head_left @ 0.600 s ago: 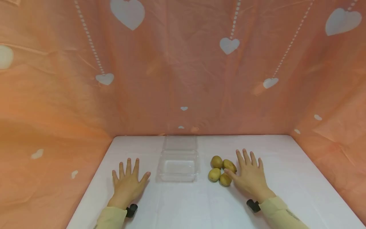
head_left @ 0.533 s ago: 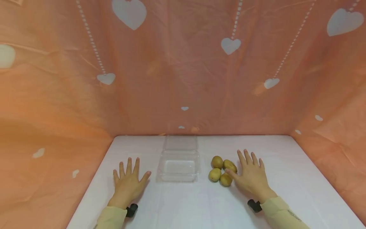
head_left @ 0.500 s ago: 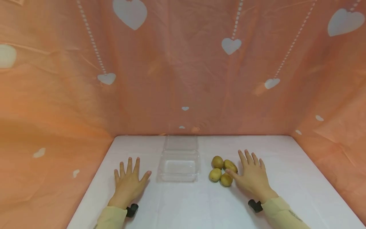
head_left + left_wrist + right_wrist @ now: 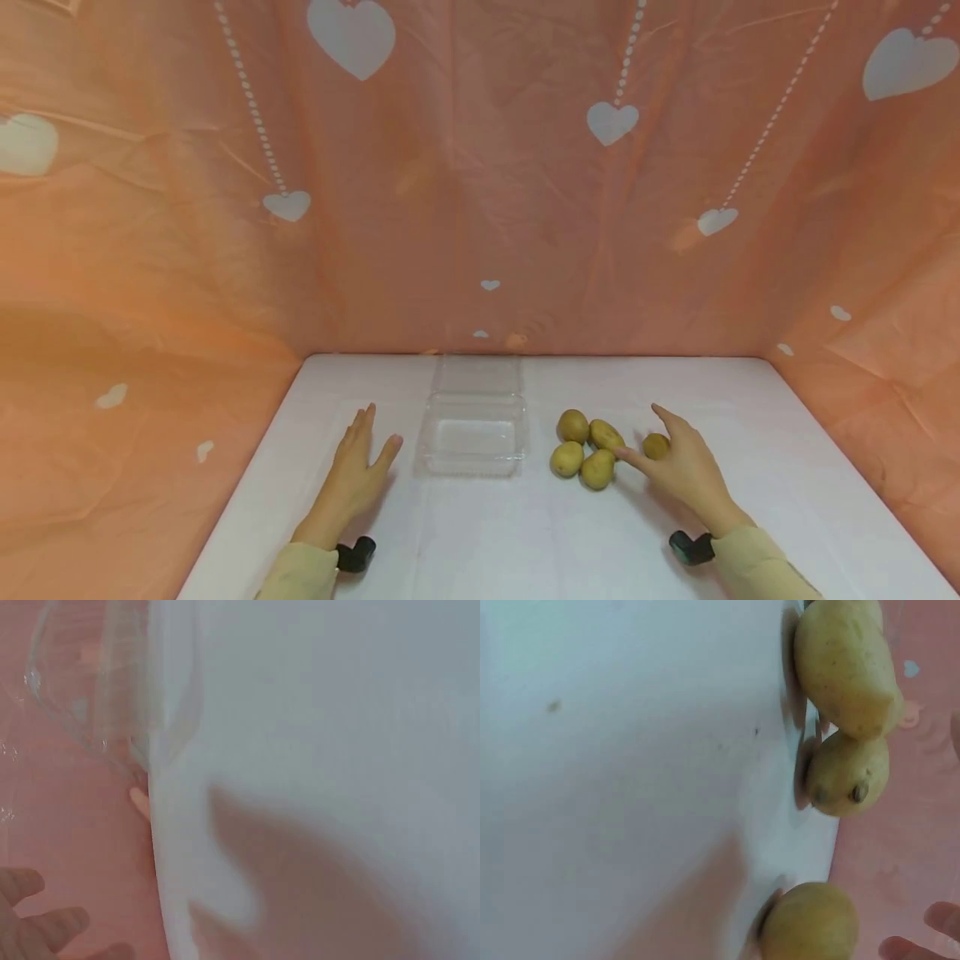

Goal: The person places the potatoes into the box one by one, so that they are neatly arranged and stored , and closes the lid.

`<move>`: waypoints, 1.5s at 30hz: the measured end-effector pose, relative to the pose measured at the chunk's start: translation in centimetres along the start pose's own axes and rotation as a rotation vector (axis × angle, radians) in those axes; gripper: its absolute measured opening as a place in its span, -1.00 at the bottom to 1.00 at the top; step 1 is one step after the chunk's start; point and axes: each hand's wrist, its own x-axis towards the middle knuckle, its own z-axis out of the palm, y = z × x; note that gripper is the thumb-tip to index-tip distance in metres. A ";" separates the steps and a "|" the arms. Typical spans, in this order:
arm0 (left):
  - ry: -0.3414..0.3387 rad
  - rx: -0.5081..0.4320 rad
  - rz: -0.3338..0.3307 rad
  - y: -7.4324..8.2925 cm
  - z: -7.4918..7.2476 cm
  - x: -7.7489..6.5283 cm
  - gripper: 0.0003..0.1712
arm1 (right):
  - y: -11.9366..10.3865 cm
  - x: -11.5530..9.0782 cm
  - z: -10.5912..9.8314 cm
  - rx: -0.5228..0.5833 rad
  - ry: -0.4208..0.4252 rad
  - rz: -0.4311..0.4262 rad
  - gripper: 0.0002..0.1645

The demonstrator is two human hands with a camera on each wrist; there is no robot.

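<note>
At the left, the left hand (image 4: pixel 351 479) is over the bench (image 4: pixel 480 542), its fingers straight and the thumb spread. It grips nothing; its shadow in the left wrist view suggests that it does not rest on the surface.

Beside it, not touched, stands a clear plastic box (image 4: pixel 474 436). The lid (image 4: pixel 476 375) is laid back to the far side, which leaves the top of the box accessible from above.

More to the right, four potatoes (image 4: pixel 597 462) lie in a close group on the bench; probably such round bodies roll less when they are together. A fifth potato (image 4: pixel 656 446) lies apart from them, in the space between thumb and forefinger of the right hand (image 4: pixel 688 473). This hand has its visible fingers extended and does not grip; the wide spread seems to leave room around this potato. Whether the thumb touches the group, I cannot tell.
</note>
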 end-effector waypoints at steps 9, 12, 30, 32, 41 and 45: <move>-0.019 -0.393 0.022 1.3 1.8 0.2 -0.16 | 1.8 -0.8 -0.2 0.188 -0.092 0.160 0.24; -0.031 -0.513 0.001 1.6 2.4 0.3 -0.18 | 2.2 -1.1 -0.2 0.228 -0.116 0.195 0.21; -0.086 -0.986 -0.119 2.2 5.1 0.5 -0.23 | 2.7 -1.8 -0.1 0.329 -0.154 0.294 0.15; -0.082 -1.001 -0.126 2.2 5.3 0.5 -0.25 | 2.6 -1.8 -0.1 0.346 -0.153 0.300 0.14; -0.082 -1.036 -0.136 1.9 5.7 0.5 -0.28 | 2.6 -1.6 -0.2 0.382 -0.141 0.293 0.05; -0.085 -1.032 -0.154 2.0 5.7 0.4 -0.29 | 2.6 -1.7 -0.1 0.378 -0.135 0.290 0.01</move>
